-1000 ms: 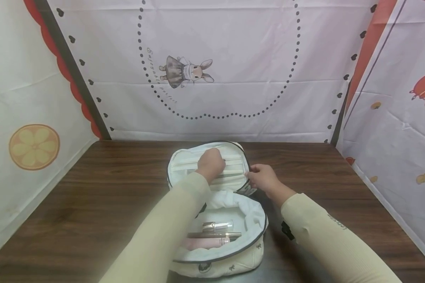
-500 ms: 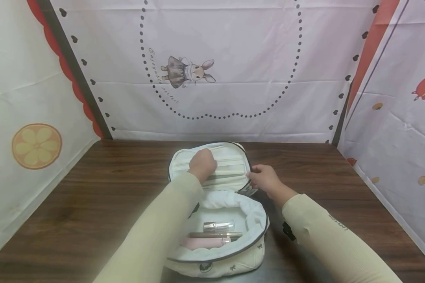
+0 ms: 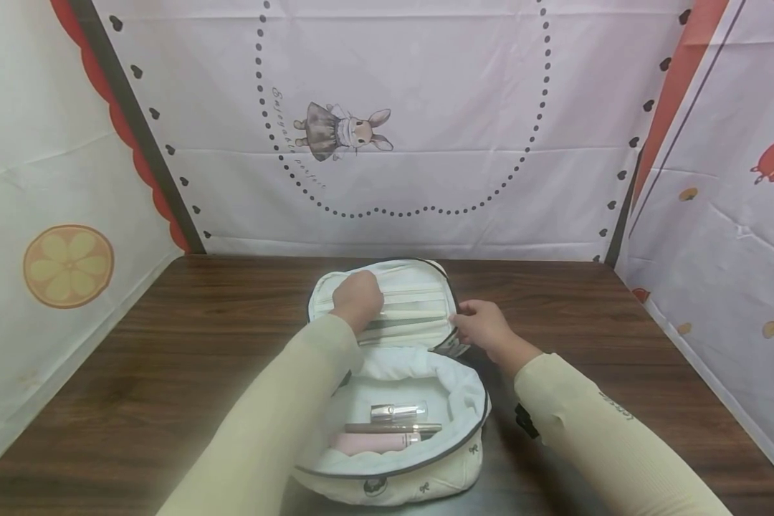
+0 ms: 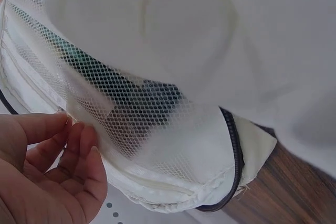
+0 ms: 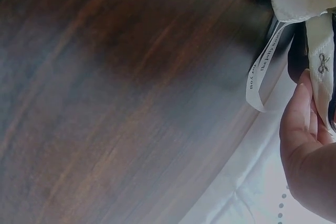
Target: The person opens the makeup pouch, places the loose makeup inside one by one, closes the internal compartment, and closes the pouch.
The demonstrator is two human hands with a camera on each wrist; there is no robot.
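Note:
A cream cosmetic bag [image 3: 426, 476] stands unzipped, its lid [image 3: 419, 272] folded back on the far side. Inside the lid is a mesh pocket [image 4: 142, 114] with a zipper along its edge. My left hand [image 3: 357, 295] pinches the small zipper pull [image 4: 62, 109] of that pocket between thumb and fingertips. Behind the mesh, dark and pale shapes show through. At the lid's right edge, my right hand [image 3: 484, 326] grips the rim with thumb and fingers. In the right wrist view, the lid's side [image 5: 321, 59] carries a bow print beside the right hand's fingers.
In the bag's main compartment lie a pink tube [image 3: 370, 442], a slim brown stick [image 3: 387, 428] and a silver-and-clear tube [image 3: 396, 412]. A white printed ribbon [image 5: 255, 80] hangs beside the bag over the dark wooden table [image 3: 232, 322]. Printed cloth [image 3: 426, 143] encloses the table.
My left hand has slid leftward along the lid's pocket zipper, uncovering more of the pocket at right. My right hand stays at the lid's right edge.

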